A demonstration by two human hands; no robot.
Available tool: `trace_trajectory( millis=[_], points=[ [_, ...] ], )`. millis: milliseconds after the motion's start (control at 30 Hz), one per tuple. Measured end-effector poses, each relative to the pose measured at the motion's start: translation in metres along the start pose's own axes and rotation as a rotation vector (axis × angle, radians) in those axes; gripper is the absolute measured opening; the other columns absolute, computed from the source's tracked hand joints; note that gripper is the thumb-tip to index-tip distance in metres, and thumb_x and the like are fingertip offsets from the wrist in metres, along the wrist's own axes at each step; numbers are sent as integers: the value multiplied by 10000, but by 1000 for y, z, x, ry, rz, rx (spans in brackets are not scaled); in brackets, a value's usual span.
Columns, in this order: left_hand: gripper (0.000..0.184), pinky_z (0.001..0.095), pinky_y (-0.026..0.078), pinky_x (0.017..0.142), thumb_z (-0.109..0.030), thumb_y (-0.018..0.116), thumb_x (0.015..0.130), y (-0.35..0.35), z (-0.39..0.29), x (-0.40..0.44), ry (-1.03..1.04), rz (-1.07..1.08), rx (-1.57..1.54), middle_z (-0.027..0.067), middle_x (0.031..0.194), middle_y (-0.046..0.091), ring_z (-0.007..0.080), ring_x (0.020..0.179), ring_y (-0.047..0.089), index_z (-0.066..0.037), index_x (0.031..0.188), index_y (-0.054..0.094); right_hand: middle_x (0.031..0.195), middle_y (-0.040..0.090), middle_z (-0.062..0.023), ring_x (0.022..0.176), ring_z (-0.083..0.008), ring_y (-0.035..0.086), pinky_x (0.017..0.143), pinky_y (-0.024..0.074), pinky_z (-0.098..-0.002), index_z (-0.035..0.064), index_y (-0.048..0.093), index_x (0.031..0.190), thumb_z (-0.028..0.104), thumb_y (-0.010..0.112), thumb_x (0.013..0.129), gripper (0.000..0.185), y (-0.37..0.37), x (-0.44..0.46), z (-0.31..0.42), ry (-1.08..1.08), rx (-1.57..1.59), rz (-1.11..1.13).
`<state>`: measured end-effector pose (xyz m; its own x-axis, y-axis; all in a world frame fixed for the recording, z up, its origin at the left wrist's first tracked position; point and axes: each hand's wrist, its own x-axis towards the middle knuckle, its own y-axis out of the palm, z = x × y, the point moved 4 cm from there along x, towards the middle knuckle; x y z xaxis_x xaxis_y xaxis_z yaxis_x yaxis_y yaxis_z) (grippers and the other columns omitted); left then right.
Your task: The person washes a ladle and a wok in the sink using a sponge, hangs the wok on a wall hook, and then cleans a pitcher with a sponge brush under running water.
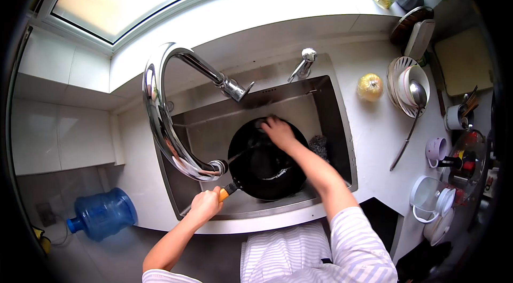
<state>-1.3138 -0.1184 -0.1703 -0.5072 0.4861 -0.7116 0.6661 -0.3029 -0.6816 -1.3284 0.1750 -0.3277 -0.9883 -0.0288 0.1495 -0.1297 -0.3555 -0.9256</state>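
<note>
At far left I have a ribbed, see-through blue plastic bottle (104, 213) lying on its side. Next, the polished chrome tap (151, 107) arches over the brushed-steel, square-cornered sink (342, 139). Below its spout, my left hand (206, 205) has its fingers wrapped around the yellow-and-black handle (228, 191) of the pan (267, 163). That pan, round, black and wet with glossy highlights, sits inside the sink. My right hand (278, 131) reaches into it near the far rim, fingers bent and blurred; something greyish shows at their tips, and I cannot tell whether they grasp it. Just right of the pan I see a coarse, dark scouring pad (319, 147).

Farther right, on the smooth white worktop (374, 144), a round yellow fruit (370, 87) shines in clear wrap. Beside it are stacked plates (393, 77) and a pale bowl (406, 85), with a long metal ladle (409, 136) leaning out, then a lilac cup (436, 149).
</note>
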Motion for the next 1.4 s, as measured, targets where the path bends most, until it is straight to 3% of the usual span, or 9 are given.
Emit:
trace_trajectory(
  millis=[167, 367, 467, 633, 833, 933, 1133, 1267, 1400],
  points=[
    [291, 477, 530, 672, -209, 668, 754, -3, -2, 5, 44, -38, -21, 211, 713, 645, 391, 717, 654, -25, 931, 528, 1110, 515, -176, 892, -365, 617, 687, 534, -462, 85, 514, 1124, 99, 469, 862, 267, 89, -134, 19, 179, 237, 215],
    [285, 473, 530, 657, -197, 666, 750, -16, -10, 0, 39, -25, 36, 207, 694, 641, 388, 705, 653, -19, 923, 528, 1054, 502, -204, 822, -369, 623, 655, 545, -444, 57, 491, 1082, 99, 486, 840, 246, -1, -38, 85, -25, 544, 276],
    [287, 472, 529, 657, -199, 667, 747, -15, -5, 1, 40, -12, 30, 209, 698, 641, 384, 704, 653, -20, 924, 528, 1090, 524, -170, 874, -333, 628, 642, 556, -433, 79, 526, 1085, 98, 512, 820, 266, 32, -40, 21, 39, 120, 198],
    [285, 478, 525, 662, -207, 661, 751, -5, 1, 2, 29, 10, -12, 208, 718, 645, 392, 712, 648, -26, 928, 531, 1125, 510, -195, 731, -335, 644, 612, 553, -438, 65, 501, 1115, 115, 503, 846, 274, 84, -135, 41, 49, 291, 295],
    [273, 487, 522, 679, -204, 646, 755, -12, -2, 2, 42, 25, -26, 209, 729, 646, 393, 729, 648, -23, 928, 536, 1060, 538, -145, 929, -286, 610, 665, 543, -415, 92, 539, 1084, 154, 483, 876, 225, 45, -20, 112, -178, 679, 140],
    [271, 486, 522, 677, -203, 641, 757, -18, 0, 2, 0, 49, -24, 206, 734, 648, 393, 732, 649, -31, 938, 537, 1068, 542, -73, 957, -248, 575, 685, 512, -395, 125, 557, 1097, 189, 509, 861, 249, 50, 15, 51, -247, 149, -5],
    [274, 481, 523, 675, -205, 649, 763, -17, 4, 4, 31, 22, 3, 201, 733, 649, 385, 735, 651, -42, 951, 535, 1207, 533, -120, 970, -272, 576, 709, 491, -377, 109, 552, 1164, 176, 511, 852, 322, 60, -104, -38, -141, -62, 346],
    [291, 483, 519, 709, -217, 654, 762, -18, 4, 7, 43, 35, -10, 212, 741, 645, 388, 761, 649, -31, 952, 536, 1274, 512, -247, 1143, -375, 564, 932, 477, -474, 31, 464, 1258, 267, 623, 819, 523, 26, -132, 78, 99, 409, 969],
    [330, 481, 512, 728, -261, 659, 774, -25, 0, 8, 10, 118, -45, 220, 780, 651, 387, 783, 649, -11, 964, 556, 1086, 507, -286, 899, -462, 564, 728, 499, -507, -15, 414, 1149, 134, 539, 837, 368, 28, -25, 140, 172, 931, 57]
  ],
)
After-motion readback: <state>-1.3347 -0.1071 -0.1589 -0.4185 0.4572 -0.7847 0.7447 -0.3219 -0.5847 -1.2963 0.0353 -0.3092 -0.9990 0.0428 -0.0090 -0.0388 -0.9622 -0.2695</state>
